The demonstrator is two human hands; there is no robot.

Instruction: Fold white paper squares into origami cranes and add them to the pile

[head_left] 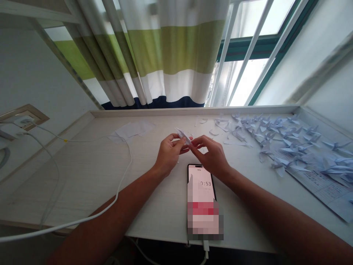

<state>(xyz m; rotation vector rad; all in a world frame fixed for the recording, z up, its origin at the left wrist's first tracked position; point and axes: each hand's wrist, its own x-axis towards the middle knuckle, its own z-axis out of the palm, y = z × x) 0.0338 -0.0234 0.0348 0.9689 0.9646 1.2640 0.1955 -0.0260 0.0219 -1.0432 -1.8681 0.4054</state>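
Note:
A small piece of folded white paper (183, 135), narrow and pointed at its upper left end, is held above the middle of the table. My left hand (169, 151) pinches it from the left, thumb on top and fingers behind. From the right, the fingertips of my right hand (210, 152) are closed on its lower right end. Part of the paper is hidden behind the fingers. Just below my hands lies a phone (202, 195), its screen lit and partly blurred, with a charging cable at its bottom end.
Many folded paper cranes (292, 141) cover the right side, some on a printed sheet (320, 189). Paper scraps (213, 132) lie behind my right hand. Flat white sheets (134, 129) rest at back left. A white cable (129, 162) crosses over my left forearm. A curtain (176, 51) hangs behind.

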